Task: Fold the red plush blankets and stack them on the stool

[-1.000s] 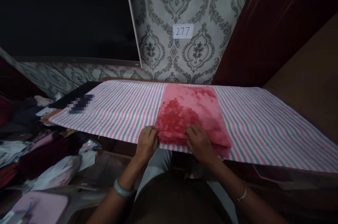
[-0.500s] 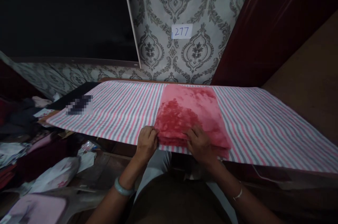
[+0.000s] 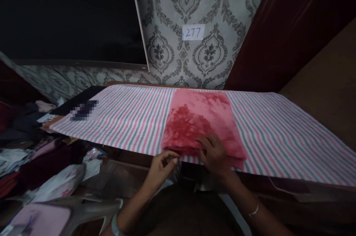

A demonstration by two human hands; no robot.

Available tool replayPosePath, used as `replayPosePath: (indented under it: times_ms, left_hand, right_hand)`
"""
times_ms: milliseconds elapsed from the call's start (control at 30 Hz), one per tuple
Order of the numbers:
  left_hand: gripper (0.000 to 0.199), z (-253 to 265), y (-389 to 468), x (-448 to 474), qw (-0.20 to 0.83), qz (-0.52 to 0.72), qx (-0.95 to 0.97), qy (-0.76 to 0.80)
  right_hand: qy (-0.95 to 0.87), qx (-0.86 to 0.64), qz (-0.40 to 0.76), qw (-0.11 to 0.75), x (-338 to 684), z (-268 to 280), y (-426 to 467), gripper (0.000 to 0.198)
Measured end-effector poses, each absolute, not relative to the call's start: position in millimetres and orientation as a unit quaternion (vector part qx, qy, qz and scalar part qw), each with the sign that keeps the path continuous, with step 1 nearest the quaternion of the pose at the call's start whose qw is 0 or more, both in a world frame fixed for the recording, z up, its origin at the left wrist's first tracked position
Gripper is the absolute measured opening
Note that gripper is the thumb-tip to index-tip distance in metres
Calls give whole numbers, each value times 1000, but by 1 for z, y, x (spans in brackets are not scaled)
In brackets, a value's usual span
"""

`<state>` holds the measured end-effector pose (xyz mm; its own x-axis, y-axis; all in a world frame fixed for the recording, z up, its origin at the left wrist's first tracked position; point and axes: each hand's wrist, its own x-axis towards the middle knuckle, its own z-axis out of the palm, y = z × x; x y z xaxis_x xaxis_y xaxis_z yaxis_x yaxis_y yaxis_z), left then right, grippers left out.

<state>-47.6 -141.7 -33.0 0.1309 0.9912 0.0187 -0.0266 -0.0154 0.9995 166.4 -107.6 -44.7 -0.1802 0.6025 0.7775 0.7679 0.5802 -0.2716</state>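
Note:
A folded red and pink mottled cloth point(image 3: 204, 113) lies in layers on a striped sheet over the table. At its near left corner is my left hand point(image 3: 162, 167), palm turned partly up, with the fingers curled and the tips pinched at the lower edge of the layers. My right hand point(image 3: 215, 154) grips the near edge further right, fingers bent over the top layer. Its thumb is hidden. Stacked folds show between the two hands.
The pink, grey and white striped sheet point(image 3: 133, 117) covers the long table, which stands against a patterned wall. A dark screen point(image 3: 69, 13) hangs at upper left. Piled clothes point(image 3: 41, 162) and a chair with a pink seat point(image 3: 41, 217) are at lower left.
My left hand has moved down and turned from knuckles up to palm partly up at the cloth's near edge. My right hand has stayed nearly in place.

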Motion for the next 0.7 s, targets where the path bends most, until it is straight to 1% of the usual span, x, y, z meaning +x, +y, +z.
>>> replayPosePath:
  times_ms: [33,100,200,300,333,400,500,600,700]
  left_hand:
    - [21,-31,-143,-41,612,471,467,431]
    - [31,-28,-141,-29,707,487,347,378]
    - [31,-30,-129,-14,759,517,217,331]
    - [26,-36,-120,-8,770,533,137,322]
    - [23,-38,-118,-7,769,540,122,320]
    - [18,-40,-117,-7,766,551,105,314]
    - [15,-38,-118,-10,766,549,105,317]
    - [15,-31,-119,-12,767,539,101,333]
    - [22,-25,-117,-14,764,540,87,342]
  right_hand:
    - [-760,-448,-93,462,166,-43,-107,35]
    - [-755,-443,-101,472,165,-41,-107,34]
    - [-744,-449,-108,483,167,-40,-113,30]
    - [-720,-456,-73,517,166,-44,-131,23]
    - [-715,-455,-35,530,164,-46,-139,21]
    - [-708,-450,93,536,159,-50,-152,18]
    - [-621,-453,356,532,146,-52,-160,16]
    - [-417,-416,564,579,137,-46,-151,33]
    - [-263,-347,676,594,134,-40,-137,46]
